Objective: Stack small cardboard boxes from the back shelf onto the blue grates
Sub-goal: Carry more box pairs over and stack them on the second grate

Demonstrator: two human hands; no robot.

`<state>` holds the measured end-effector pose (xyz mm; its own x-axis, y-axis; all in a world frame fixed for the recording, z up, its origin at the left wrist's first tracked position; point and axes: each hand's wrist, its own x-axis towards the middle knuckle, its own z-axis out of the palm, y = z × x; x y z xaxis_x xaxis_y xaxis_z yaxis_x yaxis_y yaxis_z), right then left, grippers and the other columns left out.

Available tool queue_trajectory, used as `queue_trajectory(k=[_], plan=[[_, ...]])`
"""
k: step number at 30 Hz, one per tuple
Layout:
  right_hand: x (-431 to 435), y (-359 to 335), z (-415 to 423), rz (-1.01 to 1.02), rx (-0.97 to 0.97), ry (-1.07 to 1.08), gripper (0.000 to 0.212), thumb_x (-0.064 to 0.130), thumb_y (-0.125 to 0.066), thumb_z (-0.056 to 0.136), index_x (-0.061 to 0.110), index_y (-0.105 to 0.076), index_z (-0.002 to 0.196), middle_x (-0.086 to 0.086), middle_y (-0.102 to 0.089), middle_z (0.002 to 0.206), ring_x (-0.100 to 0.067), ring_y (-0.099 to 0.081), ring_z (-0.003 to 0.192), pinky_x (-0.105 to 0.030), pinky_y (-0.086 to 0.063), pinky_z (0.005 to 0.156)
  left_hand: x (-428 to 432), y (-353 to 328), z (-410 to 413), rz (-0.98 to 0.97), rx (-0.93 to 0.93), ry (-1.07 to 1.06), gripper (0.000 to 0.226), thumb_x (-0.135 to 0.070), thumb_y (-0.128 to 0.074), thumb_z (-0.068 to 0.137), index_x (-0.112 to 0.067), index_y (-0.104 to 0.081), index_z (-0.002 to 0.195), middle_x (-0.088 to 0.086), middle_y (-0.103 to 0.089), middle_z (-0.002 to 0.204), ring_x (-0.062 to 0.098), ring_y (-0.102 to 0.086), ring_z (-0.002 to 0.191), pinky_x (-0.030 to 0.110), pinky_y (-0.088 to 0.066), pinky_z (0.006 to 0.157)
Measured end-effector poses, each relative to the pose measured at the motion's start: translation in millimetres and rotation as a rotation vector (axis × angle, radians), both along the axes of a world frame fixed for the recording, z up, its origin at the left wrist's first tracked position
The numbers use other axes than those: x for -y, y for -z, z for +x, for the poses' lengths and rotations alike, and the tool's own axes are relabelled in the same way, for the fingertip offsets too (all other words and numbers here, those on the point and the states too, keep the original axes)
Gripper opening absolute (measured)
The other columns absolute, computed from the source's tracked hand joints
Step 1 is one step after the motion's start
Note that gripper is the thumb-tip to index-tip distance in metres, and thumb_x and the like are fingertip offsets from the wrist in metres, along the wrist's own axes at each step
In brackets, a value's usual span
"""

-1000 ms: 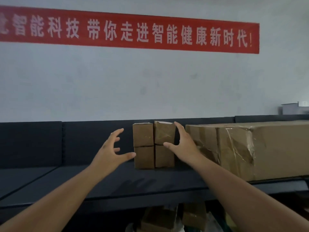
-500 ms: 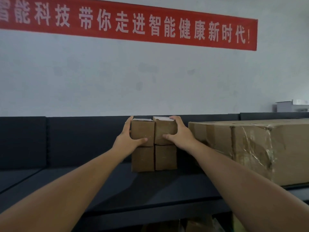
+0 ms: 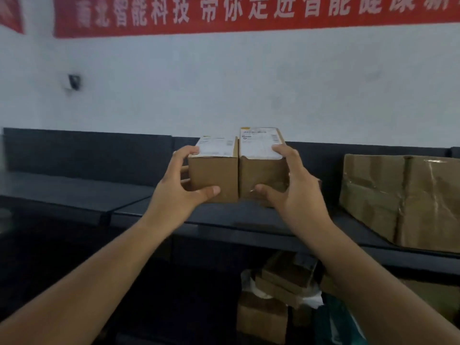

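Views: one wide-angle camera, worn on your head.
Facing: you look forward at the white wall [image 3: 224,83], almost level; the red banner [image 3: 249,13] is cropped at 12 o'clock.
Nearness: close. Your forearms enter from 7 and 5 o'clock, and your left hand [image 3: 179,190] and right hand [image 3: 296,192] meet at frame centre, gripping the left small box [image 3: 214,180] and the right small box [image 3: 261,178].
Shelf [image 3: 74,192]: runs from 9 to 3 o'clock just below centre; you see its top and the dark space beneath.
Edges: large carton [image 3: 403,200] at 3 o'clock, loose boxes [image 3: 273,295] under the shelf toward 5 o'clock.
Sharpness: soft and blurred.
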<state>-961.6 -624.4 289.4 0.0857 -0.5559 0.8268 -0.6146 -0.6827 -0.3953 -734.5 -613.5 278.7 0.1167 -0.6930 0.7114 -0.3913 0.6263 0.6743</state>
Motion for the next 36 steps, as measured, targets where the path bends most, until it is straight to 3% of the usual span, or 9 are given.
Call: queue_trajectory(k=[4, 8, 10, 14, 18, 22, 27, 33, 36], plan=[[-23.3, 25.0, 67.7, 0.033, 0.025, -0.187, 0.075, 0.027, -0.078, 0.078, 0.047, -0.030, 0.132, 0.018, -0.039, 0.122, -0.002, -0.042, 0.109, -0.013, -0.039, 0.082, -60.9, 24.0, 59.7, -0.012, 0.019, -0.160, 0.076, -0.024, -0.085, 0.072, -0.049, -0.041, 0.128, -0.024, -0.052, 0.121, 0.003, -0.060, 0.105, 0.029, -0.058, 0.085], [-41.4, 45.2, 145.5, 0.116, 0.036, -0.383, 0.076, 0.025, -0.079, 0.077, 0.048, -0.031, 0.131, 0.011, -0.048, 0.130, -0.011, -0.051, 0.117, -0.029, -0.050, 0.091, -110.4, 46.6, 128.6, 0.007, 0.027, -0.321, 0.077, -0.025, -0.085, 0.072, -0.046, -0.040, 0.130, -0.011, -0.052, 0.134, 0.007, -0.061, 0.108, 0.031, -0.060, 0.083], [-50.6, 55.0, 187.4, 0.139, 0.037, -0.467, 0.076, 0.024, -0.080, 0.076, 0.049, -0.033, 0.130, 0.014, -0.048, 0.126, -0.010, -0.051, 0.116, -0.025, -0.048, 0.090, -136.4, 58.1, 165.3, 0.020, 0.011, -0.404, 0.077, -0.026, -0.086, 0.071, -0.047, -0.041, 0.130, -0.010, -0.054, 0.134, 0.009, -0.062, 0.109, 0.034, -0.059, 0.085], [-72.6, 72.8, 278.1, 0.169, 0.021, -0.613, 0.075, 0.023, -0.080, 0.076, 0.048, -0.035, 0.129, 0.018, -0.046, 0.123, -0.003, -0.048, 0.111, -0.010, -0.041, 0.080, -188.0, 79.0, 241.0, 0.028, -0.028, -0.534, 0.077, -0.026, -0.087, 0.069, -0.050, -0.042, 0.127, -0.020, -0.053, 0.132, 0.007, -0.061, 0.110, 0.027, -0.057, 0.083], [-96.5, 88.8, 378.4, 0.206, 0.017, -0.732, 0.075, 0.021, -0.081, 0.075, 0.049, -0.036, 0.127, 0.014, -0.049, 0.123, -0.006, -0.051, 0.108, -0.009, -0.041, 0.077, -235.0, 98.7, 325.2, 0.043, -0.052, -0.620, 0.077, -0.020, -0.087, 0.070, -0.049, -0.044, 0.127, -0.023, -0.051, 0.133, 0.002, -0.059, 0.111, 0.022, -0.055, 0.083], [-116.3, 105.6, 476.0, 0.277, 0.020, -0.830, 0.075, 0.021, -0.080, 0.076, 0.051, -0.035, 0.127, 0.012, -0.049, 0.126, -0.006, -0.050, 0.109, -0.007, -0.039, 0.076, -276.6, 119.9, 412.1, 0.044, -0.118, -0.733, 0.078, -0.016, -0.087, 0.069, -0.047, -0.045, 0.128, -0.019, -0.054, 0.132, 0.007, -0.060, 0.114, 0.028, -0.055, 0.086], [-125.0, 125.6, 588.8, 0.334, 0.005, -0.942, 0.075, 0.019, -0.080, 0.077, 0.053, -0.033, 0.124, 0.012, -0.045, 0.128, -0.007, -0.049, 0.111, 0.000, -0.041, 0.073, -309.3, 141.9, 501.4, 0.070, -0.141, -0.845, 0.077, -0.015, -0.086, 0.071, -0.056, -0.044, 0.121, -0.026, -0.052, 0.125, -0.007, -0.058, 0.108, 0.015, -0.053, 0.077], [-104.9, 162.1, 703.1, 0.436, -0.071, -1.031, 0.076, 0.015, -0.078, 0.078, 0.050, -0.031, 0.125, 0.013, -0.040, 0.127, -0.005, -0.046, 0.111, -0.001, -0.042, 0.071, -304.7, 180.6, 596.5, 0.159, -0.252, -0.960, 0.080, -0.016, -0.087, 0.071, -0.059, -0.042, 0.121, -0.016, -0.054, 0.123, 0.008, -0.060, 0.108, 0.023, -0.056, 0.078], [-79.0, 192.9, 754.7, 0.525, -0.121, -1.036, 0.075, 0.015, -0.078, 0.078, 0.050, -0.033, 0.126, 0.009, -0.043, 0.131, -0.008, -0.047, 0.116, -0.010, -0.043, 0.082, -290.3, 214.5, 643.6, 0.222, -0.324, -1.011, 0.080, -0.018, -0.087, 0.071, -0.061, -0.041, 0.121, -0.014, -0.051, 0.123, 0.018, -0.056, 0.113, 0.030, -0.056, 0.082]])
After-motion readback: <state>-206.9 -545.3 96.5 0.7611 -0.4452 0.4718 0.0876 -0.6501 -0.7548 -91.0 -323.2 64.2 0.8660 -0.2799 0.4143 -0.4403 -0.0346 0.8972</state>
